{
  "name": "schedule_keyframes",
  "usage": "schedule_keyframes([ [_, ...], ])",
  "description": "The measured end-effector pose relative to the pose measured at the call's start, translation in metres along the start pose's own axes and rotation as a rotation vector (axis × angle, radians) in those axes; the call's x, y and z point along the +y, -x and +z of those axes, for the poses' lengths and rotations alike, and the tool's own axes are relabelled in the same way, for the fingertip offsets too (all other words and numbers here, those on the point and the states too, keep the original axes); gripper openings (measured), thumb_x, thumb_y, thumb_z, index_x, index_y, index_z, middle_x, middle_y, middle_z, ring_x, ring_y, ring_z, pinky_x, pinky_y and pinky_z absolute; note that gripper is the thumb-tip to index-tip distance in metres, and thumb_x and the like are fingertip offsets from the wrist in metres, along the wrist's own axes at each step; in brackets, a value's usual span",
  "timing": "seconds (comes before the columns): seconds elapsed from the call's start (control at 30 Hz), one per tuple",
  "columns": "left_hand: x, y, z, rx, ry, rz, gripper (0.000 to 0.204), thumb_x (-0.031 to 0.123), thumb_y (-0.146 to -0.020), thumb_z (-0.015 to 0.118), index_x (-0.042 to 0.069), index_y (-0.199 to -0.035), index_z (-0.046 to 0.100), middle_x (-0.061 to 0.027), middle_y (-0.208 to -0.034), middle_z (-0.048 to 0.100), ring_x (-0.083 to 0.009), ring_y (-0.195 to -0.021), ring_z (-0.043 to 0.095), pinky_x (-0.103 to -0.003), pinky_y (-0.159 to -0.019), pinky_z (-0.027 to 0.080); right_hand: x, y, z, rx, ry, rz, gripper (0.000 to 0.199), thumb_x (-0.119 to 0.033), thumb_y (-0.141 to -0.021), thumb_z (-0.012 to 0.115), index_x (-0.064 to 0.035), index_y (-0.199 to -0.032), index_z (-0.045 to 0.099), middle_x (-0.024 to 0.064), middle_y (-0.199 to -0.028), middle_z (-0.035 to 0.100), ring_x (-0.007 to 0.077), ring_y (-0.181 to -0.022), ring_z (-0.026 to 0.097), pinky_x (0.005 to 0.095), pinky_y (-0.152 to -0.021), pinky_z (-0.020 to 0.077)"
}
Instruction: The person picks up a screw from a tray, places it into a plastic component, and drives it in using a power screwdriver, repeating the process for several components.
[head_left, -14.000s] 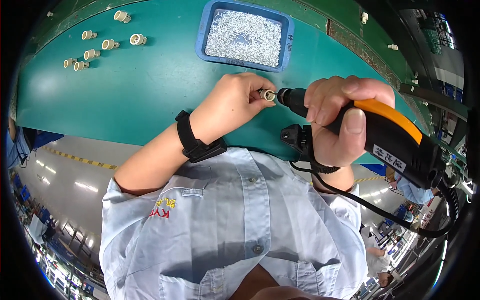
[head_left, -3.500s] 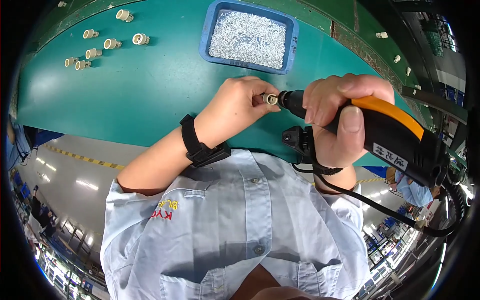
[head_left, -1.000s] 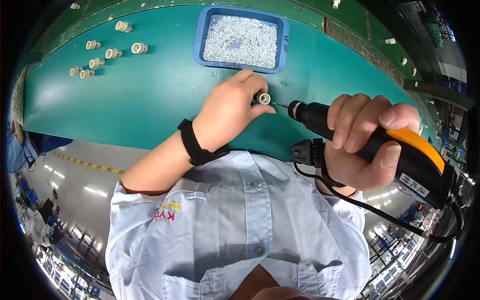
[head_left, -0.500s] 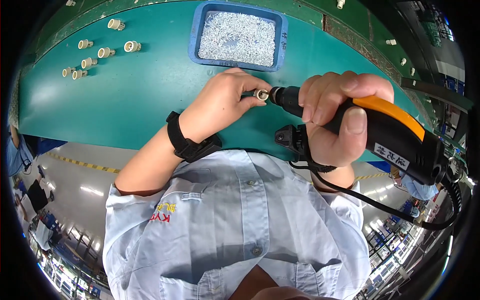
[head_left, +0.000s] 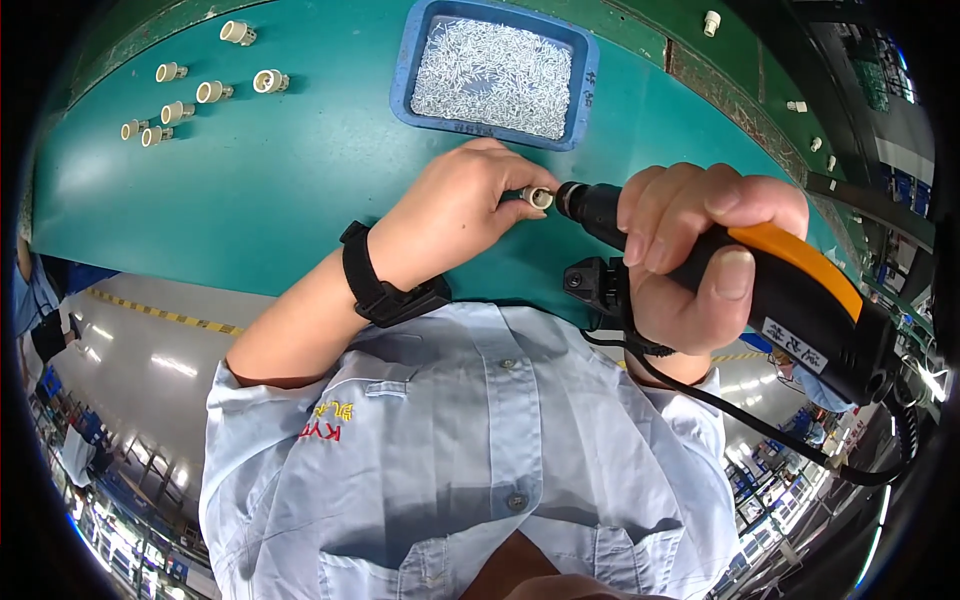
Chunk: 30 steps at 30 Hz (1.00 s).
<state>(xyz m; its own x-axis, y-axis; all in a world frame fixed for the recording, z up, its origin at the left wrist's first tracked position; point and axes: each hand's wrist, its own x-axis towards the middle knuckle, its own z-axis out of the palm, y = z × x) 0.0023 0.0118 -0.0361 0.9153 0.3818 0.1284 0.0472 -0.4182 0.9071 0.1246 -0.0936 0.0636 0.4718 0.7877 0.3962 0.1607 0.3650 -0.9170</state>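
Note:
My left hand (head_left: 455, 215) pinches a small cream cylindrical fitting (head_left: 538, 197) between fingertips, just above the near edge of the green table (head_left: 250, 200). My right hand (head_left: 695, 255) is wrapped around a black and orange electric screwdriver (head_left: 790, 300), whose black nose presses against the fitting's open end. A black strap sits on my left wrist (head_left: 375, 285). The screwdriver's cable (head_left: 760, 425) loops down to the right.
A blue tray (head_left: 497, 70) filled with small silver screws stands just beyond my hands. Several cream fittings (head_left: 200, 95) lie in a loose group at the far left of the table. A few more small parts (head_left: 805, 125) sit along the right rail.
One second ago the screwdriver was drawn back to the right, apart from the fitting. It has since moved left and its nose now meets the fitting in my left hand.

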Motion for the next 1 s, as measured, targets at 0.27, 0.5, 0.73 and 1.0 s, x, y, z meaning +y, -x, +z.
schedule_keyframes([
  [0.27,0.001,-0.001,0.001,0.004,0.001,0.010,0.022,0.009,-0.073,0.072,0.005,-0.095,0.070,-0.0091,-0.091,0.068,-0.0293,-0.086,0.061,-0.038,-0.077,0.049,0.002,0.000,0.001,-0.037,-0.003,0.024,0.032,-0.034,-0.091,0.059,-0.0068,-0.100,0.043,0.0019,-0.057,0.046,0.0142,-0.046,0.045,0.0310,-0.049,0.0397],
  [0.5,0.002,-0.001,-0.002,0.010,-0.028,0.028,0.022,0.008,-0.073,0.071,0.004,-0.095,0.069,-0.0094,-0.088,0.068,-0.0303,-0.085,0.060,-0.039,-0.076,0.049,0.009,0.000,0.008,-0.016,0.011,-0.015,0.032,-0.034,-0.091,0.058,-0.0069,-0.099,0.043,0.0014,-0.056,0.045,0.0144,-0.045,0.044,0.0314,-0.048,0.0393],
  [0.73,0.032,-0.043,-0.037,0.098,-0.185,-0.003,0.017,0.012,-0.082,0.067,0.003,-0.096,0.064,-0.0134,-0.090,0.064,-0.0344,-0.086,0.061,-0.041,-0.075,0.049,-0.038,0.004,-0.028,0.069,-0.371,-0.402,0.028,-0.031,-0.089,0.060,-0.0082,-0.103,0.050,-0.0007,-0.063,0.048,0.0099,-0.054,0.048,0.0246,-0.056,0.0373],
  [1.0,-0.030,-0.145,-0.080,0.494,-0.531,-0.071,0.029,0.014,-0.082,0.066,-0.004,-0.102,0.056,-0.0237,-0.103,0.056,-0.0368,-0.088,0.062,-0.043,-0.075,0.051,-0.017,0.024,-0.033,0.125,-0.204,-0.218,0.026,-0.030,-0.089,0.060,-0.0086,-0.101,0.050,-0.0008,-0.061,0.044,0.0094,-0.051,0.043,0.0240,-0.052,0.0311],
])
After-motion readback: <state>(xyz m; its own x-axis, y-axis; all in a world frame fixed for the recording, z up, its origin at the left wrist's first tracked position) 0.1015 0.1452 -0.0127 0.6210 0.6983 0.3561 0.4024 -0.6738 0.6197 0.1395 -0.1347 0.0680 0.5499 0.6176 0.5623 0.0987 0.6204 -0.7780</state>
